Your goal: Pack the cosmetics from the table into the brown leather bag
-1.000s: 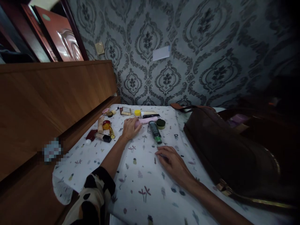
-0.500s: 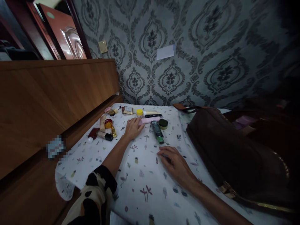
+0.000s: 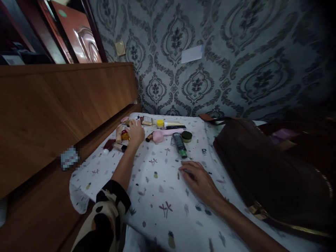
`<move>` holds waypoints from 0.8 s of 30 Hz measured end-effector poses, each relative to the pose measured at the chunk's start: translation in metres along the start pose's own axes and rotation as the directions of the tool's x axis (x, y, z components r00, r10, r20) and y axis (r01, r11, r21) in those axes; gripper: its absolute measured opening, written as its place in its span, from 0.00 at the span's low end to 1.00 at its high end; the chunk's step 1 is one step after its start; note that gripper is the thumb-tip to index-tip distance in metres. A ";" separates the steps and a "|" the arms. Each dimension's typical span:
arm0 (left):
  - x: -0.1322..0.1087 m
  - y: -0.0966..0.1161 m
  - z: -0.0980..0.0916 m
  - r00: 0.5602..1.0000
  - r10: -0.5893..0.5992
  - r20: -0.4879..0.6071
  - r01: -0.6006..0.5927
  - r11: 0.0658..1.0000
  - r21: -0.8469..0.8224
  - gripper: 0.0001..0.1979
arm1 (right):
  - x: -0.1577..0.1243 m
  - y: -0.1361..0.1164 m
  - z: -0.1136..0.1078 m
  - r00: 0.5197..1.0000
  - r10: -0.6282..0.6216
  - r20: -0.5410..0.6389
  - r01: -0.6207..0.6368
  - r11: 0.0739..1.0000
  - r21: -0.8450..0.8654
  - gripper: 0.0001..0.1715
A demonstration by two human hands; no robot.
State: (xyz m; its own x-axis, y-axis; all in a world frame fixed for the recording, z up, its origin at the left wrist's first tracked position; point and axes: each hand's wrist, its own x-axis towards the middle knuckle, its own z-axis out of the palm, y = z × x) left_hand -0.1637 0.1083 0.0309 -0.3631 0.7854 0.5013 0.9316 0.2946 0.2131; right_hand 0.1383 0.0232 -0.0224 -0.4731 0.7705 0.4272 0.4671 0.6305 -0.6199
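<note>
My left hand [image 3: 136, 133] is over the left group of cosmetics, fingers stretched forward and a little apart. Just left of it sits an amber jar [image 3: 125, 135], partly covered by the hand. A beige tube [image 3: 119, 134], a dark red tube with a white cap [image 3: 109, 144] and a black-capped bottle [image 3: 120, 146] lie close by. My right hand [image 3: 198, 178] rests on the cloth, fingers loosely bent and nothing visible in them. Beyond it lie a dark bottle with a green cap [image 3: 179, 145], a round dark jar [image 3: 186, 136] and a pink round-headed tool [image 3: 158, 136].
A patterned white cloth [image 3: 157, 185] covers the table. A large brown bag [image 3: 252, 168] takes up the right side. On the left stands a wooden panel [image 3: 65, 105]. A yellow-lidded jar [image 3: 160, 123] and a small dark tube [image 3: 149, 137] lie toward the back.
My left hand has moved left from the pink tool to the amber jar's group, uncovering the tool's round head and a small dark tube. My right hand stays in place.
</note>
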 end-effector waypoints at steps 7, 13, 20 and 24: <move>-0.002 -0.048 0.007 0.971 -0.234 0.046 0.230 0.970 0.082 0.31 | 0.001 0.000 0.000 1.000 -0.007 0.007 0.007 1.000 -0.016 0.14; -0.008 -0.022 0.023 0.998 -0.006 0.070 0.004 1.000 0.022 0.22 | 0.001 0.000 0.001 1.000 -0.006 0.008 0.006 0.999 -0.031 0.15; -0.015 -0.010 0.032 0.972 0.221 0.074 -0.218 0.974 -0.054 0.20 | 0.000 0.002 0.001 1.000 -0.013 -0.003 0.013 1.000 -0.011 0.14; -0.015 -0.020 0.030 0.956 0.284 0.068 -0.280 0.958 -0.056 0.21 | -0.001 0.003 0.004 1.000 -0.016 -0.012 0.016 1.000 -0.005 0.14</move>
State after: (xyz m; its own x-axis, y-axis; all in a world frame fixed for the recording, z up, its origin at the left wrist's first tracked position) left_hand -0.1765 0.1068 -0.0063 -0.0815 0.8720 0.4826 0.9934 0.0316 0.1106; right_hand 0.1378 0.0239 -0.0276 -0.4715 0.7613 0.4451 0.4631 0.6433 -0.6097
